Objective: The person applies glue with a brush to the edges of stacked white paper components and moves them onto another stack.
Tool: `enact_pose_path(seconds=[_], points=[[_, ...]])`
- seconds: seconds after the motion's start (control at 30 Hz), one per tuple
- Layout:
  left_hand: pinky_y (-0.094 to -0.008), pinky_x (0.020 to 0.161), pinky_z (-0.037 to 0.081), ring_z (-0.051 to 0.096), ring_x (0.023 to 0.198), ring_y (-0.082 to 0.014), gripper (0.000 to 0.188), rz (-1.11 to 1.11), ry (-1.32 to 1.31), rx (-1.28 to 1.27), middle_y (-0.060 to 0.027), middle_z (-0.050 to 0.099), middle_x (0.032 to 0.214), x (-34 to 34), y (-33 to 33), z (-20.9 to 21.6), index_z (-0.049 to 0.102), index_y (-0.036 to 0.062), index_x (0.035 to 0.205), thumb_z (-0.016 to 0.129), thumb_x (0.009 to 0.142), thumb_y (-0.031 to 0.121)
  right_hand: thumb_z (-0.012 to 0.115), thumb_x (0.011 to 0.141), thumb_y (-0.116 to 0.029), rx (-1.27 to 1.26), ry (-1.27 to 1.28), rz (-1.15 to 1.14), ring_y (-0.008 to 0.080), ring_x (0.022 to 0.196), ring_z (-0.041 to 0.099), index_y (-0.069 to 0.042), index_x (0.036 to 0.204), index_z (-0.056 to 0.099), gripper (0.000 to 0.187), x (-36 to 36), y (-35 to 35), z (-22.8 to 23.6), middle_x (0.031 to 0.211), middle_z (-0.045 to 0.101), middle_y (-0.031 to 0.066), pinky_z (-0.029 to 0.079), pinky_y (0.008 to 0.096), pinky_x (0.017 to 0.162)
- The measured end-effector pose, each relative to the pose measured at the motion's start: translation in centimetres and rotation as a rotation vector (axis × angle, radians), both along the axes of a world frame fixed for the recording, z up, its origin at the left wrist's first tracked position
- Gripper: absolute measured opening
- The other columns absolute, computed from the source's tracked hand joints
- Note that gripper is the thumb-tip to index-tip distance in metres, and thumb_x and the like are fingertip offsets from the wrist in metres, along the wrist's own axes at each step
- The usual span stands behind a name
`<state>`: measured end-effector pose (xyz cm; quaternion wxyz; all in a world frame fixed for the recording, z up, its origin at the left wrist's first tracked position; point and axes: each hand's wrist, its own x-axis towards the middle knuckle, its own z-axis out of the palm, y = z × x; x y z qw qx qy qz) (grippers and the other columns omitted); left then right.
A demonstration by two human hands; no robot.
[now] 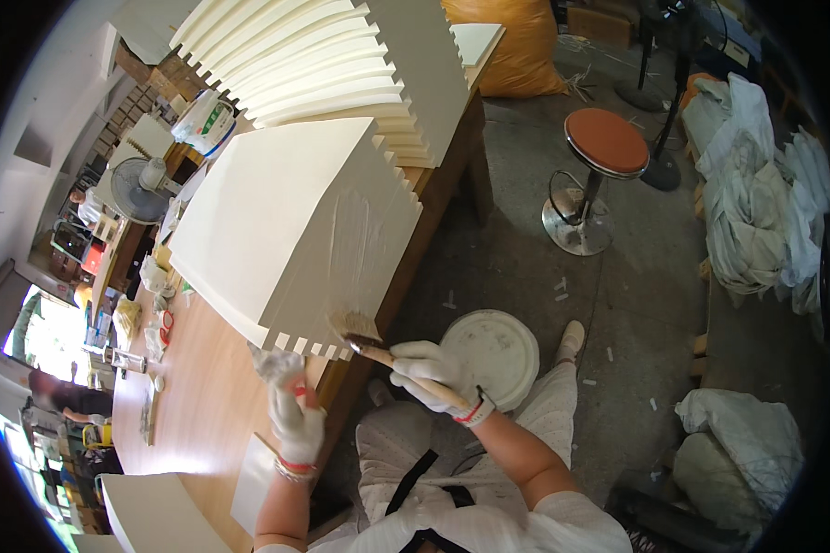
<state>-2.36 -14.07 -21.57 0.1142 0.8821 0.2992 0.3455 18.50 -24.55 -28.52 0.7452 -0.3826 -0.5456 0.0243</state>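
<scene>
My right hand (429, 373), in a white glove, is wrapped round the wooden handle of a flat brush (371, 350). The bristles touch the grey-shaded side of a cream block (240, 194) with notched edges, near its lower end. Wet-looking streaks run along that side farther up. My left hand (297, 424), also gloved and smeared by motion, is at the block's near notched edge. Its fingers look closed round something pale, with a bit of red at the palm; what it is I cannot make out.
Behind the block stands a larger stack of cream notched pieces (314, 64) on the wooden table (203, 405). A white bucket (203, 122), a fan (138, 189) and red-handled scissors (166, 324) lie beyond. Right are a round lid (492, 355), stool (607, 143) and bagged bundles (756, 203). Other people (55, 392) work left.
</scene>
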Motion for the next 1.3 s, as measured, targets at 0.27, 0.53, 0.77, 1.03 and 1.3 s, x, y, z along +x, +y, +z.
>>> enact_pose_path(seconds=[0.27, 0.53, 0.77, 1.03, 1.3], points=[[-0.0401, 0.098, 0.044, 0.054, 0.115, -0.0323, 0.026, 0.16, 0.336, -0.137, -0.016, 0.061, 0.114, -5.3, 8.2, -1.2, 0.061, -0.0005, 0.106, 0.06, 0.08, -0.004, 0.069, 0.082, -0.001, 0.112, 0.131, -0.385, 0.024, 0.087, 0.066, -0.005, 0.095, 0.064, 0.014, 9.5, 3.9, 4.6, 0.097, 0.067, 0.0106, 0.054, 0.0342, 0.078], [-0.0352, 0.096, 0.046, 0.055, 0.113, -0.0269, 0.044, 0.126, -0.063, 0.372, -0.015, 0.058, 0.117, -2.1, 6.8, 12.6, 0.055, -0.0026, 0.119, 0.052, 0.077, -0.017, 0.068, 0.083, -0.005, -0.354, 0.132, -0.123, 0.0233, 0.092, 0.065, -0.003, 0.098, 0.067, 0.015, 2.7, -1.2, -2.9, 0.095, 0.068, 0.0099, 0.052, 0.033, 0.083], [-0.0306, 0.094, 0.045, 0.054, 0.117, -0.025, 0.04, -0.271, 0.319, -0.177, -0.0135, 0.057, 0.124, 9.3, 10.9, 20.0, 0.056, -0.0017, 0.12, 0.047, 0.082, -0.009, 0.065, 0.081, -0.003, 0.043, 0.031, -0.287, 0.0291, 0.095, 0.064, -0.006, 0.095, 0.068, 0.015, 8.1, 5.2, 5.1, 0.1, 0.067, 0.0119, 0.051, 0.0372, 0.086], [-0.0333, 0.099, 0.039, 0.051, 0.113, -0.0278, 0.036, -0.35, 0.499, 0.261, -0.0183, 0.052, 0.123, 9.5, 11.7, 17.9, 0.057, -0.0066, 0.122, 0.045, 0.094, 0.012, 0.059, 0.088, -0.012, -0.329, 0.285, 0.07, 0.0252, 0.096, 0.063, -0.006, 0.097, 0.068, 0.014, 4.1, 1.1, 1.7, 0.104, 0.066, 0.0088, 0.051, 0.0326, 0.083], [-0.0373, 0.112, 0.028, 0.039, 0.133, -0.0345, 0.04, -0.299, 0.519, 0.086, -0.02, 0.041, 0.143, 10.3, 11.0, 18.5, 0.051, 0.0004, 0.132, 0.046, 0.096, 0.016, 0.071, 0.079, -0.006, -0.047, 0.292, 0.152, 0.0299, 0.088, 0.068, -0.008, 0.09, 0.067, 0.012, -5.0, -0.6, -3.2, 0.092, 0.07, 0.0138, 0.055, 0.0385, 0.08]])
